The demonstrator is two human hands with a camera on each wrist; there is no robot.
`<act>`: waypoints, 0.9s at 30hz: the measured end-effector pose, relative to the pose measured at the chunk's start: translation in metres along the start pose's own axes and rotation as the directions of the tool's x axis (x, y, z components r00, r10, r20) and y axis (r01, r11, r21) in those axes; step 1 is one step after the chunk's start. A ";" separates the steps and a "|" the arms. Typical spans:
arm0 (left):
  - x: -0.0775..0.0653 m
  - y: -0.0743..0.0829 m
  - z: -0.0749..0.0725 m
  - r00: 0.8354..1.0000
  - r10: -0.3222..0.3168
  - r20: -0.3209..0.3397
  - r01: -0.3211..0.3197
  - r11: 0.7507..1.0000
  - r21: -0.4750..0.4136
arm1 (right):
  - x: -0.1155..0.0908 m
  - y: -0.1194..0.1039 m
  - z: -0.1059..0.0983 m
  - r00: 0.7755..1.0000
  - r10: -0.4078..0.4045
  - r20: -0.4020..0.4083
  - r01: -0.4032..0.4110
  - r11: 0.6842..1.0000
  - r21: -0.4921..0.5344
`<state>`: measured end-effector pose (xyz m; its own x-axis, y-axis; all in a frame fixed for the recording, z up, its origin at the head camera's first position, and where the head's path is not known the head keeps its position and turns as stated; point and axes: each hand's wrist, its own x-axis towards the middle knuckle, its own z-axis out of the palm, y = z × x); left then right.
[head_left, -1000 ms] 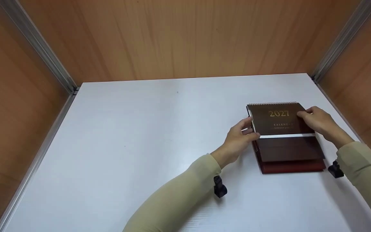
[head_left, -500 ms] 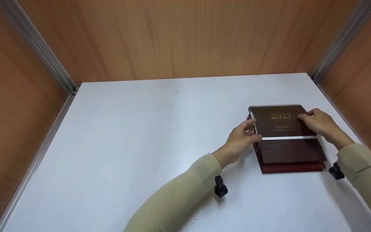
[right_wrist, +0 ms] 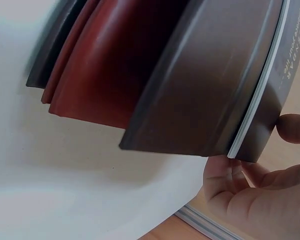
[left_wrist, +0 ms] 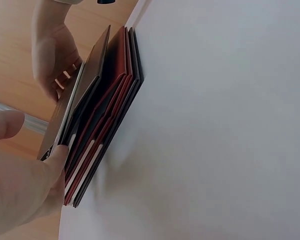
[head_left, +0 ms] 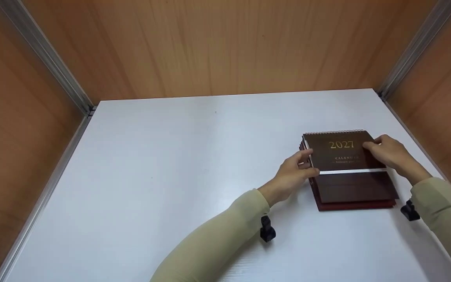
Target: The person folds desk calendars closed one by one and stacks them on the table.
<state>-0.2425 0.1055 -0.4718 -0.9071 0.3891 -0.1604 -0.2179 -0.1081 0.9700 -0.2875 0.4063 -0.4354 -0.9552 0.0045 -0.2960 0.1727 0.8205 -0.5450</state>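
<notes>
A brown desk calendar with gold "2027" lettering and a spiral along its far edge lies over a stack of similar folded calendars, red and dark. My left hand holds its left edge, thumb near the white page band. At the right edge my right hand pinches it, thumb on the cover and fingers beneath. In the right wrist view a gap separates the brown calendar's near flap from the red calendar below. The left wrist view shows it tilted slightly above the stack.
The stack rests on a white table, toward its right side. Wood-grain panels with metal corner rails enclose the table at the back and both sides. Each sleeve bears a small black wrist camera.
Both hands have brought the brown calendar slightly toward me and down onto the stack. Less of the red calendar shows at the near edge now.
</notes>
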 end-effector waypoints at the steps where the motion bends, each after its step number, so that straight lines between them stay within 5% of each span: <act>1: 0.000 0.000 0.000 1.000 -0.001 0.005 0.001 1.000 0.011 | 0.000 0.000 0.000 1.000 0.001 0.005 -0.001 1.000 -0.001; 18: -0.005 0.000 0.003 1.000 -0.017 -0.019 0.020 0.979 0.203 | 0.000 0.002 0.007 0.999 -0.022 -0.038 0.021 0.999 -0.038; 27: -0.007 0.000 0.006 0.999 -0.027 -0.021 0.031 0.974 0.224 | 0.001 0.005 0.008 0.998 -0.053 -0.042 0.050 0.995 -0.083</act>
<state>-0.2341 0.1086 -0.4693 -0.9083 0.3723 -0.1907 -0.1602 0.1116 0.9808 -0.2853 0.4054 -0.4447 -0.9722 -0.0152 -0.2335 0.1047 0.8642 -0.4921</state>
